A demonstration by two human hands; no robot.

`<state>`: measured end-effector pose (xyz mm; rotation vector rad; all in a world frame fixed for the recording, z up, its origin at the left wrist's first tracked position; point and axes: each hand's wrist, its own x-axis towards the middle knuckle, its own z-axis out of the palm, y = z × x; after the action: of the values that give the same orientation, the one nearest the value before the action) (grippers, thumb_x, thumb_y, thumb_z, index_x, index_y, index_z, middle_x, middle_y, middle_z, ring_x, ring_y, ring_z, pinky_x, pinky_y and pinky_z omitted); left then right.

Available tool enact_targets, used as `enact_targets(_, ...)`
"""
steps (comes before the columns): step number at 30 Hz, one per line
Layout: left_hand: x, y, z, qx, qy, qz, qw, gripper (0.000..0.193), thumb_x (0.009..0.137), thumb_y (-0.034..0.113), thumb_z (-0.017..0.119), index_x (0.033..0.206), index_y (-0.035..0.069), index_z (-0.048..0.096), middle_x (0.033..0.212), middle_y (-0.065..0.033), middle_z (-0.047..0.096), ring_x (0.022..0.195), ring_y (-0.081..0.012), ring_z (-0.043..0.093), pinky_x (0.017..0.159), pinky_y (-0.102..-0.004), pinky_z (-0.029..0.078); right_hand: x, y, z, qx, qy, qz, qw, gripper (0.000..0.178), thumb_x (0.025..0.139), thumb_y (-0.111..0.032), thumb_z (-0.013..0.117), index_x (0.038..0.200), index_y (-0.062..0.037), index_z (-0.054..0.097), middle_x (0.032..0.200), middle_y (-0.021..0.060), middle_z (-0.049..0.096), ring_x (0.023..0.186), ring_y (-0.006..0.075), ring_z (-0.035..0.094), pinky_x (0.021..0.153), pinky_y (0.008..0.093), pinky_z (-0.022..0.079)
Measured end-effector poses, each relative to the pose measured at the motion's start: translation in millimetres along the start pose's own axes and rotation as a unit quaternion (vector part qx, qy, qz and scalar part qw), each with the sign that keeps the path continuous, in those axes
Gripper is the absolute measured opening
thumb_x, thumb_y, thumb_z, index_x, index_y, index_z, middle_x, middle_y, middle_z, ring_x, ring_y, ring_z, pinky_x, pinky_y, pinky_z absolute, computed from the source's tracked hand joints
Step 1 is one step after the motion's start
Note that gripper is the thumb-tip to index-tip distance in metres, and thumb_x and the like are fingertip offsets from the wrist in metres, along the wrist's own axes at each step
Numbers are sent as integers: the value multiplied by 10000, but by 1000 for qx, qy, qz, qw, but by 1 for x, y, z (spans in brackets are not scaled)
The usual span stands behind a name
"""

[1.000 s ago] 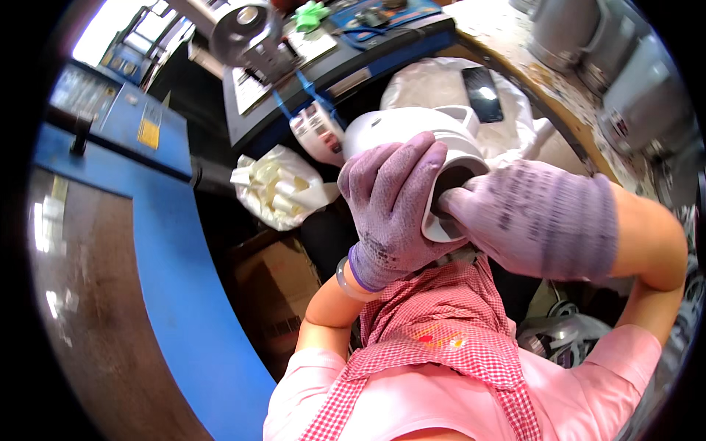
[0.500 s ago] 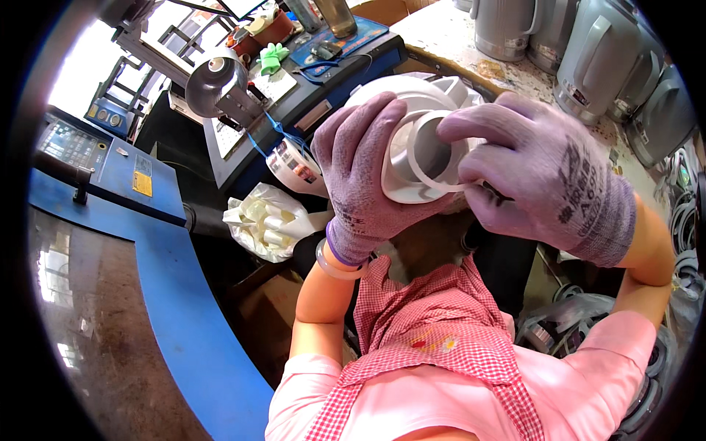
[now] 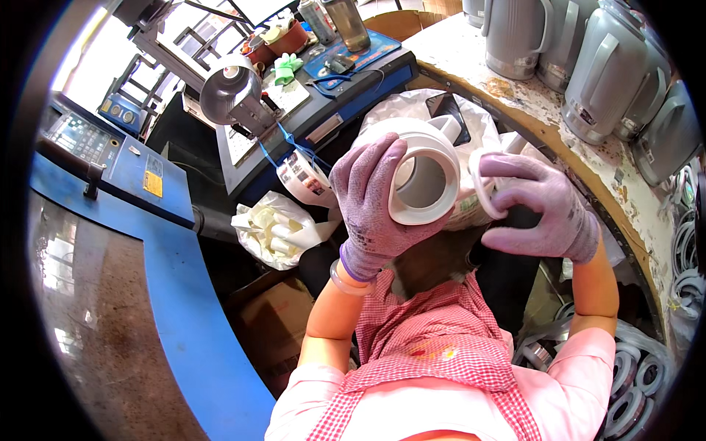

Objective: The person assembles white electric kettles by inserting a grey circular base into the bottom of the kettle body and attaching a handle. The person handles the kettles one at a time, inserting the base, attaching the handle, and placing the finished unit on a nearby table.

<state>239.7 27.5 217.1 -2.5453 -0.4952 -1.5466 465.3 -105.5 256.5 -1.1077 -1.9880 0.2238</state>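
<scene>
My left hand (image 3: 370,202), in a purple-grey knit glove, is wrapped round a white plastic jug body (image 3: 450,192). Its round open end tilts toward me and shows a hollow greyish inside. Just right of the jug, my right hand (image 3: 548,209), gloved alike, pinches a thin white ring (image 3: 481,187) between fingers and thumb. The ring is held apart from the jug's mouth. Behind the jug lies a large white plastic bag (image 3: 403,105), with a dark phone (image 3: 448,117) on it.
Several grey jugs (image 3: 512,40) stand on the worn workbench (image 3: 529,95) at right. A dark blue desk (image 3: 323,110) holds pliers (image 3: 323,82) and a label roll (image 3: 303,178) hangs beside it. Left are a blue machine (image 3: 176,294) and a bag of white pieces (image 3: 276,231). Grey rings (image 3: 627,411) lie lower right.
My right hand has moved right and down from the jug's mouth, carrying the white ring away from it. My left hand still holds the jug, now slightly lower in view.
</scene>
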Motion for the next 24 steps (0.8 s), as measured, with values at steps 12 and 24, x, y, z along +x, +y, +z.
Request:
enact_targets(12, -4, 10, 11, 5, -15, -30, 999, 830, 635, 503, 864, 1256, 17, 608, 1275, -147, 602, 1154, -350, 552, 1004, -485, 421, 45, -2, 43, -152, -39, -14, 988, 239, 818, -47, 637, 1047, -102, 671, 1002, 85, 678, 854, 308, 692, 697, 375, 568)
enact_targets(24, -2, 17, 7, 17, -21, -31, 999, 763, 672, 464, 844, 1245, 18, 610, 1268, -144, 604, 1143, -347, 565, 1009, -480, 416, 52, -12, 54, -339, -117, 5, 933, 184, 866, -162, 585, 1026, -109, 659, 963, 73, 657, 783, 246, 710, 632, 365, 577)
